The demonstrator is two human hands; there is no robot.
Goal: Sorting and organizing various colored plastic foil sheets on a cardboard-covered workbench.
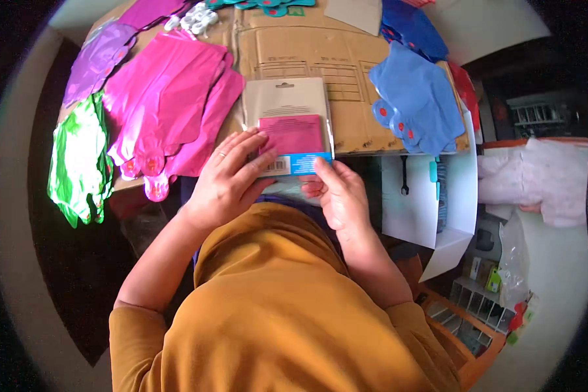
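A clear plastic package (291, 134) lies flat at the near edge of a cardboard surface. Inside it show a pale card with a hang hole, a folded pink piece and a blue-and-white label strip with a barcode. My left hand (232, 171), a ring on one finger, lies with outstretched fingers over the package's left side. At the lower right corner my right hand (341, 195) grips the package, thumb on top and its other fingers partly hidden below. To the left, several shiny pink flat pieces (166, 98) overlap.
Cardboard (294, 42) covers the table. Purple (98, 59) and green (78, 160) shiny pieces lie far left; blue flat pieces (418, 98) lie right. White cord-like items (196, 18) sit at the back. An open white box (408, 222) stands below right, near an orange-framed piece (467, 353).
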